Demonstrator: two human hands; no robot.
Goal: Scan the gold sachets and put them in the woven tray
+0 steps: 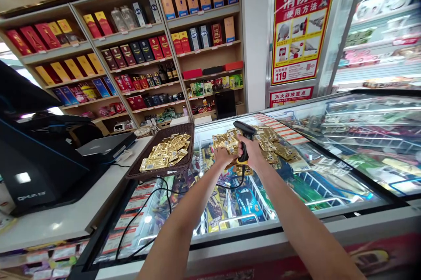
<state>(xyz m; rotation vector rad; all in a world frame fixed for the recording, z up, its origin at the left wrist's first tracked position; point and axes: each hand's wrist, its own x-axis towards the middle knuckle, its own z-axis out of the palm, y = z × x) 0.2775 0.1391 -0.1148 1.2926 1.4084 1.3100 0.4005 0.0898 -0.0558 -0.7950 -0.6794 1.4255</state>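
Observation:
In my right hand (pixel 252 152) is a black barcode scanner (pixel 245 130) with yellow trim, held by its grip, its head tilted over a pile of gold foil packets (pixel 276 144). My left hand (pixel 225 157) is beside it at the left part of this pile, fingers curled down onto the packets; whatever they pinch is hidden. The packets lie spread on the glass top of a chest freezer (pixel 184 223). A black cable (pixel 230 187) runs from the scanner to the left. More gold packets (pixel 167 152) fill a brown woven basket (pixel 131 171) at the left.
A dark checkout machine (pixel 36 166) and a laptop-like device (pixel 105 144) stand on the white counter (pixel 62 223) at left. Behind are shelves (pixel 141 69) of boxed goods. A red fire hydrant notice (pixel 301 30) hangs on the wall. Frozen goods show through the freezer glass.

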